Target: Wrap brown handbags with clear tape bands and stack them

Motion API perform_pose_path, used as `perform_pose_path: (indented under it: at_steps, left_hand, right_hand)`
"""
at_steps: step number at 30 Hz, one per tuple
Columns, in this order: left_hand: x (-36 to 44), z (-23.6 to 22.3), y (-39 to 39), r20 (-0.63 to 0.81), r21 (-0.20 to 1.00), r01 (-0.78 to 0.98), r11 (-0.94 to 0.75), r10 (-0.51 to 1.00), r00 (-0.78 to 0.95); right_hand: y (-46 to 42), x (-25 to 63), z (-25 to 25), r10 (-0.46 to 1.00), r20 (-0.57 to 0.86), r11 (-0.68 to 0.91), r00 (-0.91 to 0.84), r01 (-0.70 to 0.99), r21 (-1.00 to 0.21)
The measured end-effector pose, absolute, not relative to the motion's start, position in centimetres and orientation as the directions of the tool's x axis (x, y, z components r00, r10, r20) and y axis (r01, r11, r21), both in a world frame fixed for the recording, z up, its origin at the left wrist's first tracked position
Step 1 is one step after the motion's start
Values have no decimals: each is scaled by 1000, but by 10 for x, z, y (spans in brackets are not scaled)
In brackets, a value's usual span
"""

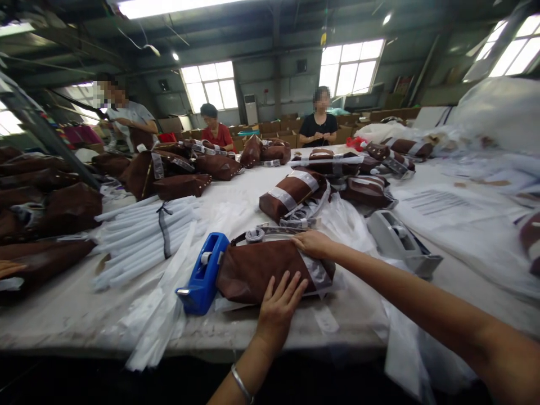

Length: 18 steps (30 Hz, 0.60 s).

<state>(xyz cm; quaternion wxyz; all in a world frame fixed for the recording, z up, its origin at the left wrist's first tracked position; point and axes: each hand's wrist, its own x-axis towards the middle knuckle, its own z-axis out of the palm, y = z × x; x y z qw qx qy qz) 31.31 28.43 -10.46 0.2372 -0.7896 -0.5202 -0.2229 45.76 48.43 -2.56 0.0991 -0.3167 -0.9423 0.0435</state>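
Note:
A brown leather handbag (257, 270) lies on its side in front of me, with clear wrapping round its right end. My left hand (280, 304) rests flat on the front of the bag, fingers spread. At the bag's upper right edge, my right hand (314, 243) grips the top beside the clear wrap (318, 273); its fingertips are partly hidden. A wrapped strap coil (254, 235) sits along the bag's upper side. Touching the bag's left end is a blue tape dispenser (205, 275).
A grey tape dispenser (399, 239) stands to the right. White paper rolls (139, 236) lie left, near loose plastic strips (164, 304). Wrapped brown bags (291, 194) spread across the table (54, 326). Three people are beyond it; another person's hand (10, 269) shows at far left.

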Motion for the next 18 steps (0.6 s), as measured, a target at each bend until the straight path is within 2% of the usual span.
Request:
perform_pose_path:
  at_steps: [3, 5, 8, 11, 13, 18]
  left_hand:
    - [313, -106, 285, 600, -128, 928, -350, 718, 353]
    - [312, -107, 285, 605, -121, 928, -353, 715, 350]
    - [312, -106, 284, 599, -117, 925, -362, 717, 356]
    - [312, -103, 283, 570, -106, 924, -368, 739, 359]
    - [312, -101, 282, 558, -98, 922, -374, 747, 362]
    - [313, -100, 282, 546, -102, 919, -381, 751, 372]
  right_hand:
    - [454, 464, -34, 626, 215, 779, -749, 609, -146]
    - [427, 474, -41, 603, 282, 798, -746, 572, -192]
    - [393, 502, -45, 528, 369, 840, -765, 407, -358]
    - [378, 538, -40, 544, 421, 814, -726, 335, -474]
    - [378, 556, -35, 546, 431, 820, -719, 352, -451]
    - [387, 564, -38, 401, 361, 905, -842, 301, -302]
